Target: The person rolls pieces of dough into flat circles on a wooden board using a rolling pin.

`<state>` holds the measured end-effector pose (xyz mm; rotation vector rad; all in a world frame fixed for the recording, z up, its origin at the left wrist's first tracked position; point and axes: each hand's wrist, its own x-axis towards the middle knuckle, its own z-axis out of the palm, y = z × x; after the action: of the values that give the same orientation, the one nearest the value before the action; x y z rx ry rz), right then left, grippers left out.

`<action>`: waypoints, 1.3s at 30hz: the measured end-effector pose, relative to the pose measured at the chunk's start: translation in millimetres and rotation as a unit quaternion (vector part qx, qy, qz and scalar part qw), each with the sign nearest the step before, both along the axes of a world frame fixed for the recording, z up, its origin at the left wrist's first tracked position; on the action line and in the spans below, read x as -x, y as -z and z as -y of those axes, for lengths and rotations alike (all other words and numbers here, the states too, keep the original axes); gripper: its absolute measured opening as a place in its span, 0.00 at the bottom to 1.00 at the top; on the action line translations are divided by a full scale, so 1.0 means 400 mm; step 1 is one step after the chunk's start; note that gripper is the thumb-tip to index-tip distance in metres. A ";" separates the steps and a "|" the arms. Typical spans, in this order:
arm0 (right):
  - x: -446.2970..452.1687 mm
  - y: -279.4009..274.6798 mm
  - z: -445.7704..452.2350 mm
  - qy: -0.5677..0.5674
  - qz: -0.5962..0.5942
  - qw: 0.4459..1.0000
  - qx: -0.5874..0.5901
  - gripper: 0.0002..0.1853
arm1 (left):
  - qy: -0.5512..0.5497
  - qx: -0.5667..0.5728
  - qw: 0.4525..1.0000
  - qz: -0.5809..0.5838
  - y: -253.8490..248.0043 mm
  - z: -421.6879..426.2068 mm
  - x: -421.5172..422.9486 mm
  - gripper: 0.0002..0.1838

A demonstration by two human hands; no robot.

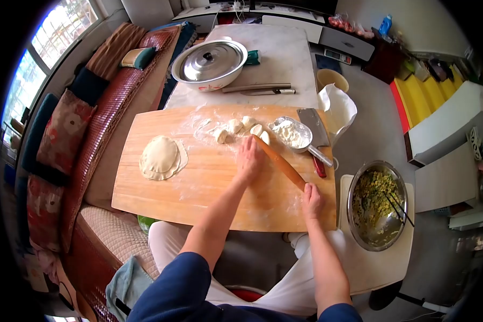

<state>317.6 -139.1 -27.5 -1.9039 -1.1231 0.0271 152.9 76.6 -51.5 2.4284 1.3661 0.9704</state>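
My right hand [312,203] is closed around the near end of a wooden rolling pin [284,168], which slants across the wooden board [214,198]. My left hand [249,160] lies palm down on the board beside the pin's far end, fingers stretched forward; anything under its palm is hidden. Just beyond its fingertips are several small dough pieces [234,126] dusted with flour. On the board's left side rests a stack of flat round dough sheets [160,157]. A metal scoop [291,133] full of flour sits at the upper right, beside a cleaver [314,129].
Behind the board, a lidded basin [209,63] and knives [260,89] stand on the marble table [284,45]. At right, a steel bowl [378,206] holds chopped yellow-green filling and chopsticks. A red-handled tool [320,167] lies near the board's right edge. A sofa [107,102] runs along the left.
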 end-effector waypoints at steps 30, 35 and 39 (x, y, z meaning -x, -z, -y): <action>0.005 0.003 0.002 0.008 0.019 1.000 0.003 0.14 | -0.047 0.077 0.995 -0.044 -0.070 -0.063 0.140 0.31; 0.010 0.007 0.002 0.005 -0.005 1.000 0.010 0.14 | -0.088 0.086 0.988 -0.096 -0.055 -0.016 0.043 0.37; 0.009 0.000 0.004 -0.010 -0.030 0.999 0.013 0.15 | 0.083 0.102 0.981 -0.142 -0.074 0.139 0.090 0.38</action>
<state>313.8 -140.9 -27.3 -1.9029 -1.1069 0.1093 116.8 21.1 -21.8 2.5406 1.2464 0.4344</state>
